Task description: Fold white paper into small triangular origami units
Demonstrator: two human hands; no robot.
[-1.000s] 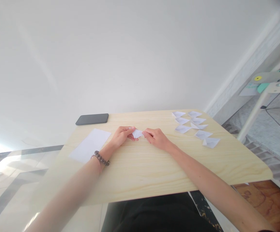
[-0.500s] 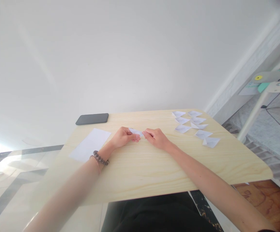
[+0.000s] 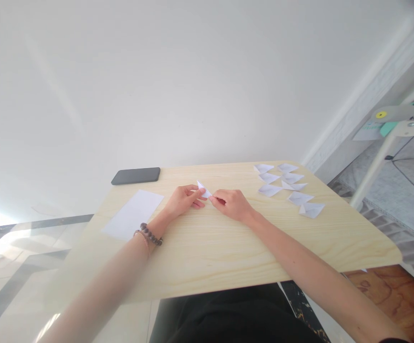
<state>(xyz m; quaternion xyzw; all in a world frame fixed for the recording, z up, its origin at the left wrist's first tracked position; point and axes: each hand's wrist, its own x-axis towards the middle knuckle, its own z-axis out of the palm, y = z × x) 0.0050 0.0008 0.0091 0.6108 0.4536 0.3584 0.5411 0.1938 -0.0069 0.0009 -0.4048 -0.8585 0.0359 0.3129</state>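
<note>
Behind your bare left hand (image 3: 183,201) you wear dark round beads (image 3: 151,234) and a thin pinkish band (image 3: 146,241); black cloth (image 3: 221,317) covers your lap, and a dark edge (image 3: 395,340), perhaps a sleeve, marks your right arm (image 3: 300,257).

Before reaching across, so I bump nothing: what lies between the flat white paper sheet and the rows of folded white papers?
In the head view: left hand, small folded white paper, right hand.
</note>
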